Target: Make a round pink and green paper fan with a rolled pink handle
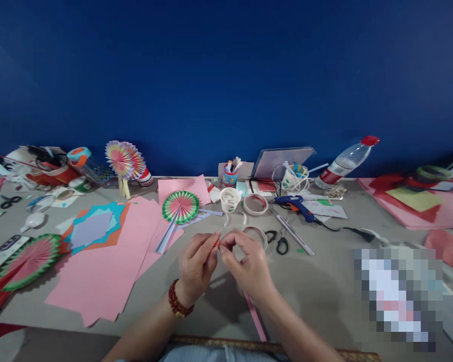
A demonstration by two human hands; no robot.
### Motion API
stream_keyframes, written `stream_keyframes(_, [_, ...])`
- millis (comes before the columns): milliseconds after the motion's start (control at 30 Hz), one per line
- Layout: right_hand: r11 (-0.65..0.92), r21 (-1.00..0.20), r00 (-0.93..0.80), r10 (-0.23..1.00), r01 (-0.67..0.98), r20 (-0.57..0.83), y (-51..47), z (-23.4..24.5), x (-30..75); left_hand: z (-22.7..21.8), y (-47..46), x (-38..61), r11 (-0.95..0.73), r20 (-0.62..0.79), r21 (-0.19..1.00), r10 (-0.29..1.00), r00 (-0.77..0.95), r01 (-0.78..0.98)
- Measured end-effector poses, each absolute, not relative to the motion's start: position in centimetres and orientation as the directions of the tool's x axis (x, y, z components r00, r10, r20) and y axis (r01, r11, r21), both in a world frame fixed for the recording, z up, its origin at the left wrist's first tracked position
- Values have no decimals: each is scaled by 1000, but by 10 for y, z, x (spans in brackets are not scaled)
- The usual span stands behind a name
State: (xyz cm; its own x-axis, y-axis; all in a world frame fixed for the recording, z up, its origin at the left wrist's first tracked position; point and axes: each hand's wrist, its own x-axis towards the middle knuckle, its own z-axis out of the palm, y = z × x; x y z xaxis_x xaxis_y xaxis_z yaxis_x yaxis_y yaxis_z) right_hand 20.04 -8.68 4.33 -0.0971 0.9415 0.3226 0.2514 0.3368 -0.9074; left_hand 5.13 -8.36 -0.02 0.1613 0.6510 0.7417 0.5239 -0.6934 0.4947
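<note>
My left hand (197,264) and my right hand (247,265) meet above the grey table (317,291), fingertips pinched together on a small red piece (216,244) too small to name. A red bead bracelet (175,301) circles my left wrist. A pink paper strip (255,317) runs down from under my right hand toward the table's near edge. A roll of clear tape (257,232) lies just behind my right hand, and black-handled scissors (278,240) sit to its right.
Pink paper sheets (101,271) cover the left of the table, with a green and pink paper fan (180,206) and a blue glue gun (295,203) behind. Another fan (30,259) lies far left. A plastic bottle (347,161) lies at the back right.
</note>
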Motion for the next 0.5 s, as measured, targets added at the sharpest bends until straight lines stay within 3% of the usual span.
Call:
stream_keyframes(133, [324, -924, -63, 946, 201, 318, -86, 40, 199, 0, -86, 51, -651, 703, 575, 703, 107, 495])
stream_keyframes(267, [303, -942, -24, 953, 142, 302, -88, 30, 198, 0, -86, 49, -511, 576, 755, 816, -44, 410])
stream_keyframes(400, [280, -947, -4, 959, 155, 283, -96, 17, 202, 0, -78, 48, -217, 230, 973, 931, -285, 75])
stream_keyframes(500, [306, -929, 1, 950, 206, 313, -104, 2, 221, 1, -69, 45, -138, 61, 968, 940, -337, -208])
